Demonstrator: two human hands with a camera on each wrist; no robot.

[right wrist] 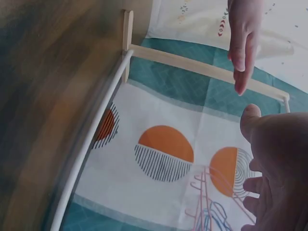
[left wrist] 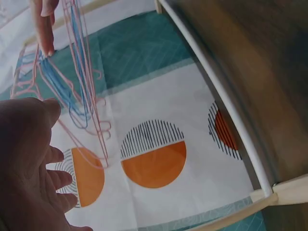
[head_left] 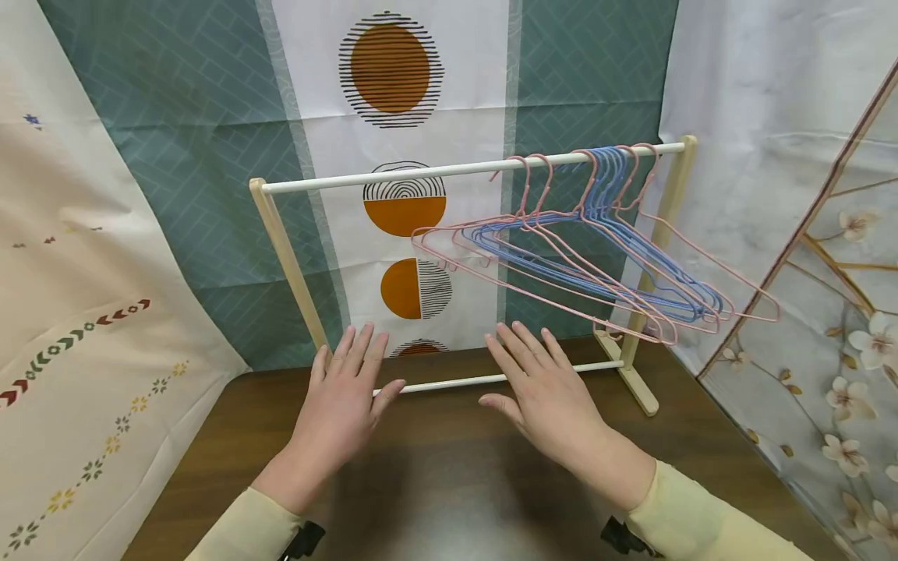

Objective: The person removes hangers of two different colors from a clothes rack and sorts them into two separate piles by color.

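Note:
Both hands hover over the table with fingers straight and spread, palms down, touching nothing. My left hand (head_left: 344,405) is in front of the left part of a small clothes rack (head_left: 463,167) with a white top bar and pale wooden posts. To its right, my right hand (head_left: 547,397) lies below the hangers in the head view. Several pink hangers (head_left: 522,292) and blue hangers (head_left: 606,179) hang bunched on the bar's right half. The left wrist view shows the left hand (left wrist: 29,163) at its edge; the right wrist view shows the right hand (right wrist: 279,159).
The rack's lower white bar (head_left: 463,382) runs just above the brown wooden table (head_left: 449,483). A right wooden foot (head_left: 634,386) stands near the table's back right. Patterned cloth (head_left: 589,62) hangs behind, with a cream cloth (head_left: 91,312) at left and a floral one (head_left: 828,374) at right.

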